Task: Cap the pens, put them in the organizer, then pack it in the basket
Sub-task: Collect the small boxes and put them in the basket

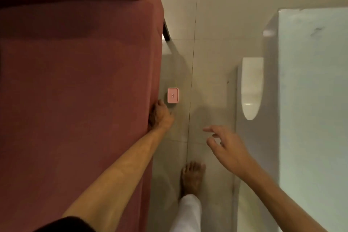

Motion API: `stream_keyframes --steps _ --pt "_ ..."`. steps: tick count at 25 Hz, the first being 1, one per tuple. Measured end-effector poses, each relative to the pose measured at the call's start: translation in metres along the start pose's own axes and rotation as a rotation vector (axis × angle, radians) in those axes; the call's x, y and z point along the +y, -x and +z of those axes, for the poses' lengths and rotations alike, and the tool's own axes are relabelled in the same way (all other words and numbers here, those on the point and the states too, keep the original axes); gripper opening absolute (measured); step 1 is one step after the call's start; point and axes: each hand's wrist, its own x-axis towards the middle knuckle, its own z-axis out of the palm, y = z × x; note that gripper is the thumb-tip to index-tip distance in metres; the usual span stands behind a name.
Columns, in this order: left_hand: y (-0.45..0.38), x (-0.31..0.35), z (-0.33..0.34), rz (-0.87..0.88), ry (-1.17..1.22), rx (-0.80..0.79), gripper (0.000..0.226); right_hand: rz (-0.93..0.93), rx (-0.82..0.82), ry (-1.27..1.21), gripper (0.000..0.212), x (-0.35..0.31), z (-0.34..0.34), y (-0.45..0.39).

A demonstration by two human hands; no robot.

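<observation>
The left forearm reaches down along the red sofa. The left hand rests at the sofa's edge, its fingers curled against the fabric, probably for support while bending; whether they grip anything cannot be told. The right hand hangs open over the floor, fingers spread and empty, likely for balance. A bare foot stands below. Just beyond the left fingers lies a small pink box on the floor, rounded, square, with a tiny mark on top; possibly the organizer. No pens or basket are visible.
</observation>
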Motion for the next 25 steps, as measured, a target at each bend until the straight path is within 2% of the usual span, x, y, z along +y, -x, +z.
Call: stream_keyframes --steps 2,5,10,14,18,20,22,25 --pt "-0.06 0.017 0.054 -0.048 0.04 0.024 0.076 0.059 0.0 0.014 0.035 0.025 0.024 -0.058" --pt "-0.124 0.019 0.121 -0.084 0.05 0.021 0.097 0.129 0.048 -0.054 0.033 0.056 0.048 -0.098" --pt "-0.156 0.004 0.165 -0.266 0.248 0.144 0.076 0.17 0.201 -0.159 0.027 0.057 0.059 -0.066" --pt "-0.15 0.016 0.157 -0.238 0.223 0.188 0.06 0.135 0.196 -0.203 0.022 0.048 0.054 -0.021" --pt "-0.095 0.028 0.122 -0.194 0.292 0.169 0.057 0.16 0.256 -0.262 0.024 0.054 0.042 0.021" --pt "-0.043 0.04 0.095 -0.112 0.318 0.139 0.051 0.179 0.281 -0.337 0.023 0.045 0.026 0.054" --pt "0.019 0.051 0.062 0.056 0.35 0.102 0.043 0.181 0.302 -0.444 0.022 0.036 0.007 0.091" --pt "0.122 0.065 -0.001 0.51 0.389 0.042 0.037 0.217 0.342 -0.655 0.019 0.019 -0.04 0.167"
